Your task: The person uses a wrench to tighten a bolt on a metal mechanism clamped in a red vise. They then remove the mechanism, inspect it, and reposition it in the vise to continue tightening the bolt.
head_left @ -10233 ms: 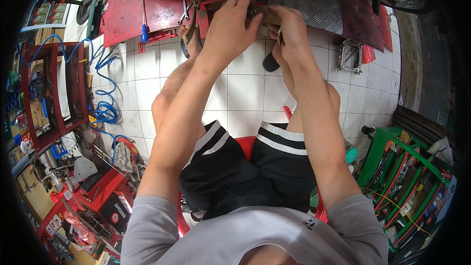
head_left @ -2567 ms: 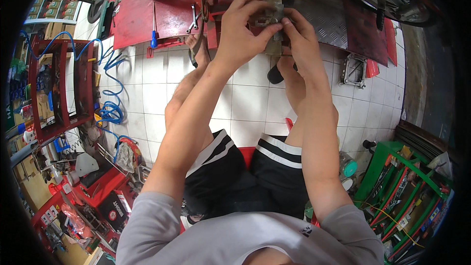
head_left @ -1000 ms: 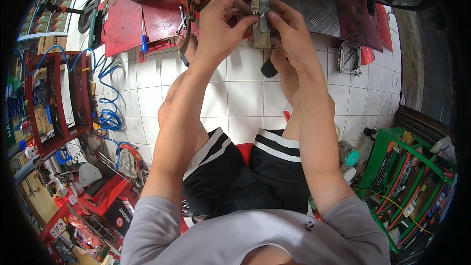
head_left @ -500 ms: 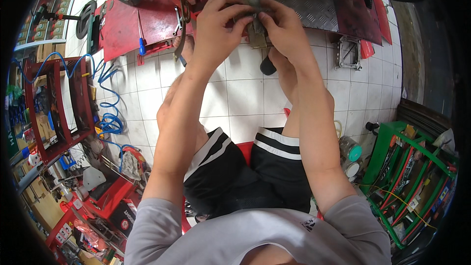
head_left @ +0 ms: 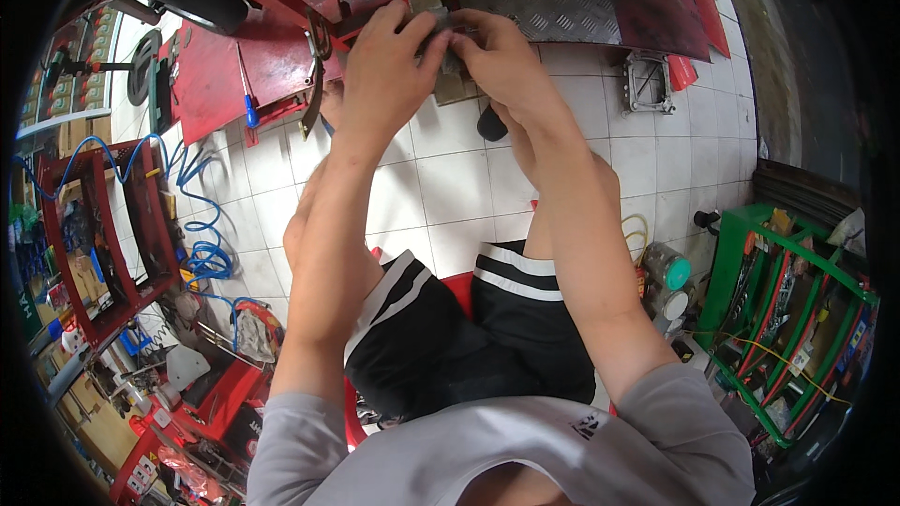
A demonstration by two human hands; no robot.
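Dark red metal forms an open rack (head_left: pixel 106 225) at the far left, over the white tiled floor (head_left: pixel 450 169). Just right of it hangs a coiled blue hose (head_left: pixel 211 262), and a pale grey panel (head_left: pixel 187 365) sits lower down among tools and parts too crowded to tell apart. Above, a dark wheel (head_left: pixel 192 0) stands at the edge of a worn red table (head_left: pixel 202 84), where a screwdriver (head_left: pixel 250 112) lies with its blue handle toward the person.

Next comes the left hand (head_left: pixel 389 66), raised at the table's near edge, half closed, its fingers bent and its thumb and fingertips gripping a dull yellowish metal block (head_left: pixel 457 87). The block is held between the two hands, its ends showing above and below them, with a small grey metal piece (head_left: pixel 439 15) against it, partly hidden by the fingers. The right hand (head_left: pixel 502 56) is curled too, thumb and fingertips closed on the block's other side, nearly meeting the left thumb.

Right of the hands, a silvery metal frame (head_left: pixel 647 84) rests on the tiles near the table. Farther right and lower stands a jar with a teal lid (head_left: pixel 676 271), then a green rack (head_left: pixel 731 286) packed with tools, a yellow cord strung across it.
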